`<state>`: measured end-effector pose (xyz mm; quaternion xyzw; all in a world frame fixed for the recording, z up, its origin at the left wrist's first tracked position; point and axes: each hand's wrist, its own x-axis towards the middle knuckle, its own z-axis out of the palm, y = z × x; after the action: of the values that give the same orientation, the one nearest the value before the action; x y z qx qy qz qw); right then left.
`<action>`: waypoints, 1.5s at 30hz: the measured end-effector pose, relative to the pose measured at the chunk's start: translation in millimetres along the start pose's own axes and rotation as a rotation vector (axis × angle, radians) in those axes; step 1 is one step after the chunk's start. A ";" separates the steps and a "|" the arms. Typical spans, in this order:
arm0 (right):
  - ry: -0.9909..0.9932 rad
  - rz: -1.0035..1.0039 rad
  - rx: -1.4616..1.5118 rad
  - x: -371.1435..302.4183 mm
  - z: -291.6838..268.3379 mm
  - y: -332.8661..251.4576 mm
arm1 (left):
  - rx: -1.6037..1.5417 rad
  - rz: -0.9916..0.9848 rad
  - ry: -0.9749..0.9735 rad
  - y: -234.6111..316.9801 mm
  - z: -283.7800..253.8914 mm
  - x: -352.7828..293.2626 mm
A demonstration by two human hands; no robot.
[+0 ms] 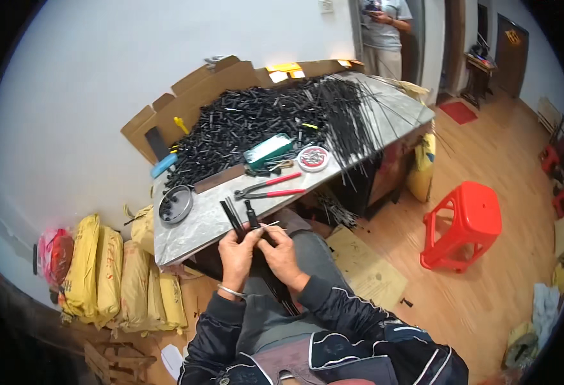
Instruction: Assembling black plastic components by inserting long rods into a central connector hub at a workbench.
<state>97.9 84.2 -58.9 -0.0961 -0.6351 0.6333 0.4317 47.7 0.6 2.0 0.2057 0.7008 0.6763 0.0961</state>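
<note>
My left hand [235, 262] is closed round a bundle of thin black rods [232, 217], whose ends stick up above the fingers and whose lengths hang below between my knees. A short black tubular piece [251, 213] stands upright at the left fingertips. Against it, my right hand [283, 258] is pinched, with a thin pale stick [273, 226] showing at its fingers; the exact grip is partly hidden. Just beyond lie red-handled pincers [269, 194] on the grey tabletop [205, 224].
A large heap of black tubular pieces [243, 115] covers the table, with long black rods [349, 119] at its right. Nearby are a round dish [175, 204], a green box [269, 151] and a tub of small metal parts [312, 158]. A red stool [468, 218] stands right; yellow sacks [109, 269] left. A person [384, 32] stands behind.
</note>
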 end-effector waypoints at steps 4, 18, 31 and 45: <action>-0.061 0.064 -0.087 1.9 -25.1 -17.8 | -0.083 0.044 -0.020 -15.6 6.5 -0.8; -0.399 0.308 -0.109 18.8 -44.6 -5.3 | -0.139 0.071 0.008 -11.9 5.1 -10.0; -0.507 0.412 -0.118 27.8 -22.6 7.4 | -0.094 0.014 -0.077 -17.4 -22.3 9.8; -0.540 0.618 -0.033 39.4 -45.0 -1.1 | -0.280 -0.156 -0.196 -18.1 -5.4 21.3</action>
<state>104.6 142.9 -48.9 -0.1197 -0.6769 0.7253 0.0372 23.5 4.7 -12.4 0.2000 0.6010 0.7344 0.2437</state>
